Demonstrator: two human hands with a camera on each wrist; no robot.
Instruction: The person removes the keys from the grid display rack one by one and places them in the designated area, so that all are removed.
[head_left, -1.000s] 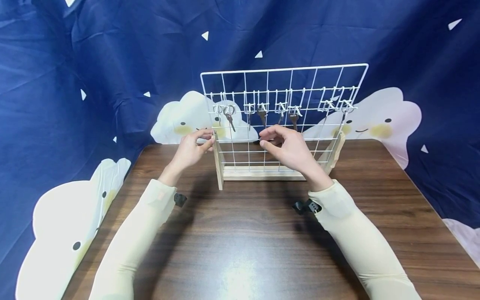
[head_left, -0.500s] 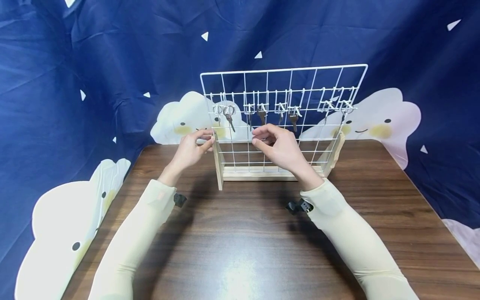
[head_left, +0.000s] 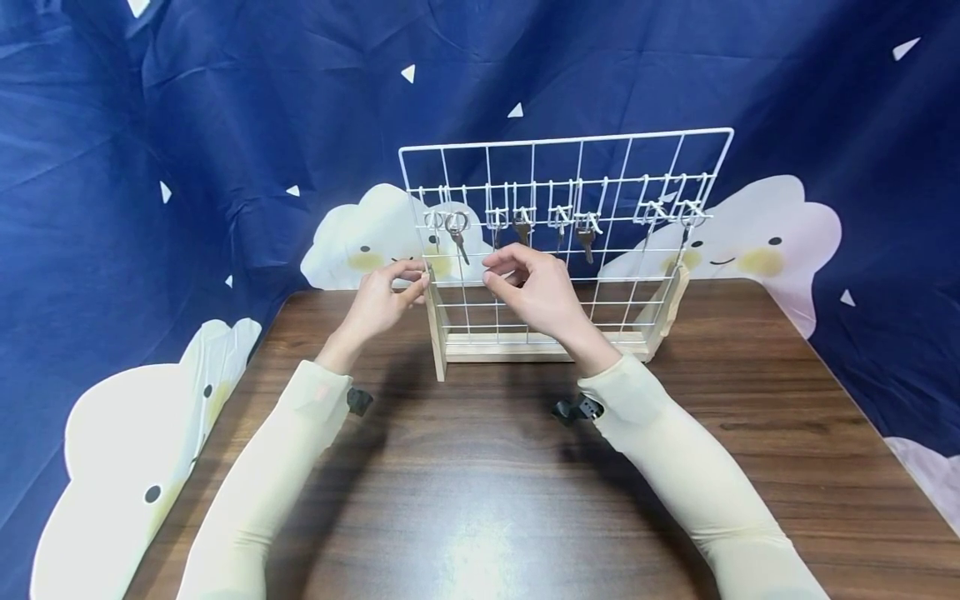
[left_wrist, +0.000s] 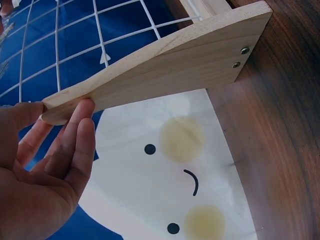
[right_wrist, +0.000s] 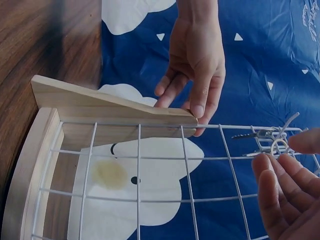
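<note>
A white wire grid rack (head_left: 562, 140) stands in a wooden base, with keys hanging from white hooks along it. My left hand (head_left: 378, 302) pinches the upper end of the left wooden side support (left_wrist: 165, 70), thumb on one face and fingertips on the other. My right hand (head_left: 542, 292) is raised before the grid's middle-left, fingers gently bent and thumb apart, with nothing between them. Just left of its fingertips hangs a key (head_left: 459, 243) on a ring. In the right wrist view the hand (right_wrist: 295, 200) is near that key ring (right_wrist: 280, 146).
More keys hang to the right, including a brown key (head_left: 587, 236) and a key partly above the right hand (head_left: 522, 229). The rack stands at the back of a brown wooden table (head_left: 480, 467). Behind it hangs a blue cloth (head_left: 300, 100) with cloud prints.
My right hand has moved steadily left across the front of the rack, toward the leftmost keys. The left hand has stayed on the side support, and the keys hang as before.
</note>
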